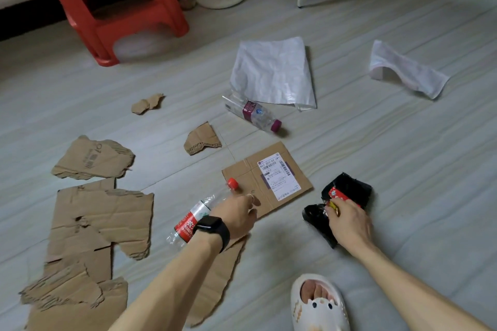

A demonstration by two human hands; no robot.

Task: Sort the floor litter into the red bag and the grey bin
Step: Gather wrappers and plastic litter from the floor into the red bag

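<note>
Left hand [236, 213] grips red-capped plastic bottle [189, 220] at shoulder: looks light, slick, crushable. Right hand [349, 223] pinches black snack wrapper [349, 189]: flimsy, best bunched.

Torn cardboard [102, 217], white sheets [274, 72] and a purple-capped bottle [255, 113] lie scattered; red-capped bottle [191, 219] and black wrapper [349, 188] are gripped.

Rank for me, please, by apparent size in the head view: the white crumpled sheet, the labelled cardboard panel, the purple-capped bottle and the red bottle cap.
1. white crumpled sheet and labelled cardboard panel: about alike; the panel lies nearer the camera, so unranked.
2. purple-capped bottle
3. red bottle cap
</note>
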